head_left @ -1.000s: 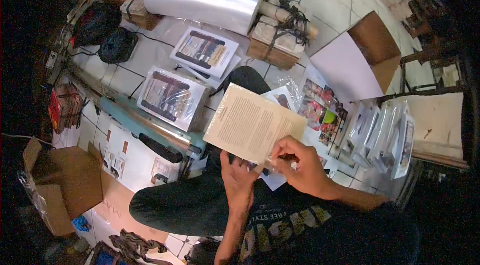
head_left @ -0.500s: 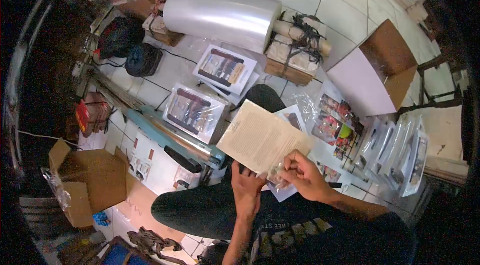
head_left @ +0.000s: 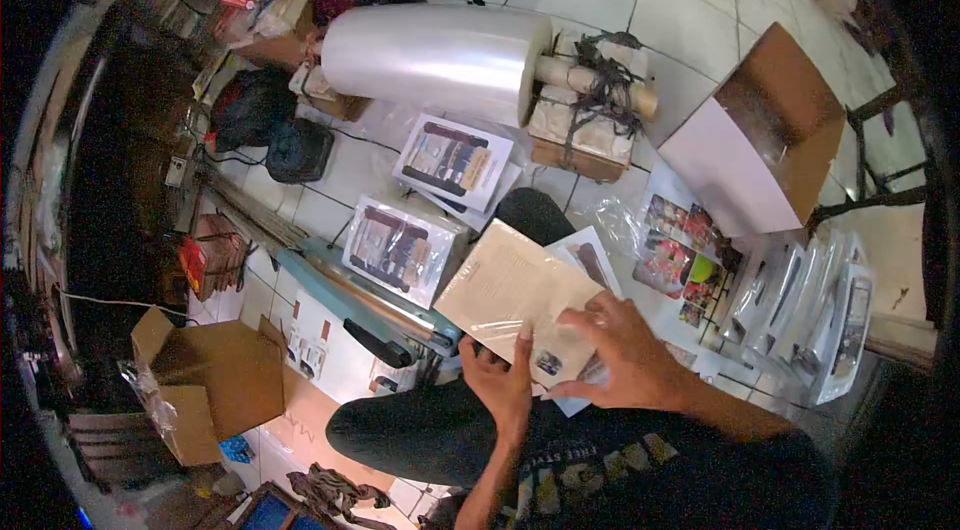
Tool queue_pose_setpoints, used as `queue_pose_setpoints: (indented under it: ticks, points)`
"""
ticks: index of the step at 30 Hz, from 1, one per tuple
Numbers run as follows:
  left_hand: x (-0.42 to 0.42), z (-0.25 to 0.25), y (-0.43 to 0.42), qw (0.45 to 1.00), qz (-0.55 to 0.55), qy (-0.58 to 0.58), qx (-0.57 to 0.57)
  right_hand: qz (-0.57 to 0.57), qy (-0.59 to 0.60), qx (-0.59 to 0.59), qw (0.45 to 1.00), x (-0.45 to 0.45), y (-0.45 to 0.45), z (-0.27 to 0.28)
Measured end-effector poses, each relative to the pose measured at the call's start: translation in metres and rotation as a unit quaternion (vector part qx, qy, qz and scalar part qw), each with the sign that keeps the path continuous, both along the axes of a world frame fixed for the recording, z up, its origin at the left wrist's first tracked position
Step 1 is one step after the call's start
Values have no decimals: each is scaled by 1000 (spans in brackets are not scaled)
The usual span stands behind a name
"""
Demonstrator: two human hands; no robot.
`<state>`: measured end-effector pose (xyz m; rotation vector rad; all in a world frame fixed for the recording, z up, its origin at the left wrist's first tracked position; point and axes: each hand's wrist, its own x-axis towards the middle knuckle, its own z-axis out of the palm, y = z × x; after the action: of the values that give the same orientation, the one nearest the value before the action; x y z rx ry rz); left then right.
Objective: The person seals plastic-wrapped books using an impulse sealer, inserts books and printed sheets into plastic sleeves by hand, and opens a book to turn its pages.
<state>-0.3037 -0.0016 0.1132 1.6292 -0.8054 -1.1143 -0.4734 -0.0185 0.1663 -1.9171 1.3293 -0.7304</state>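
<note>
A tan book (head_left: 515,280) with small print and a small dark picture near its lower corner lies tilted over my lap, with glossy clear film on its face. My left hand (head_left: 498,380) grips its lower left edge, thumb on top and fingers underneath. At its right side is my right hand (head_left: 635,355), fingers and thumb spread around the lower right corner, touching or close to it. Partly hidden beneath the book are white printed sheets (head_left: 590,255). Left of it lies a film-wrapped stack with a printed cover (head_left: 400,250).
Ahead lies a big roll of clear film (head_left: 430,60), its core resting on a tied bundle (head_left: 585,120). A teal long-bodied device (head_left: 365,300) is on the left, beside an open cardboard box (head_left: 235,370). Another box (head_left: 760,140) and wrapped packs (head_left: 810,310) stand right.
My right hand has gone from a pinch on the film at the book's lower corner to spread fingers. My left thumb now presses on the cover. The view has shifted slightly.
</note>
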Motion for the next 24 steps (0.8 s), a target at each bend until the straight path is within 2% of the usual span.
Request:
queue_pose_setpoints:
  ticks: [1,2,3,4,5,6,9,10,12,13,15,16,17,18,19,20,21,22,23,24]
  points:
    - [-2,0,1,1000,13,-19,5,2,-4,-5,1000,6,0,-14]
    - [0,-10,6,998,22,50,-29,32,44,-27,998,9,-1,-29]
    - [-1,-4,8,998,26,47,-35,62,94,-51,992,11,-3,-39]
    - [-5,8,9,995,-25,67,-63,69,107,-23,992,12,-5,-43]
    - [-8,14,12,989,-77,87,-90,74,109,-29,991,12,-9,-45]
    - [-12,10,14,983,-84,132,-101,80,100,-61,990,11,-14,-46]
    - [-10,2,11,984,-62,147,-80,77,76,-131,985,4,-31,-51]
    - [-6,7,13,983,-61,152,-83,41,110,-157,981,-2,-44,-40]
    - [11,25,21,973,-185,131,45,-44,140,-172,974,-16,-72,-18]
    - [17,30,28,975,-182,126,32,-89,129,-166,974,-25,-88,-12]
    - [33,35,49,970,-228,35,78,-217,92,-234,943,-42,-120,-13]
    - [42,34,59,971,-227,33,74,-262,98,-243,929,-60,-131,-25]
    - [53,33,69,981,-177,29,73,-307,107,-250,912,-82,-140,-44]
    - [61,38,75,989,-124,29,75,-329,161,-217,905,-107,-144,-58]
    - [75,46,79,988,-137,-29,64,-351,212,-185,893,-129,-145,-70]
    - [77,51,81,997,-73,-5,20,-344,213,-185,896,-153,-144,-83]
    - [76,59,79,1000,-5,18,-23,-256,302,-47,917,-171,-142,-90]
    - [79,71,77,1000,2,5,-1,-160,381,95,906,-182,-137,-103]
    - [80,82,73,1000,4,-8,21,-156,379,97,907,-176,-128,-102]
    - [82,73,75,998,20,-61,-22,-204,388,45,898,-165,-115,-90]
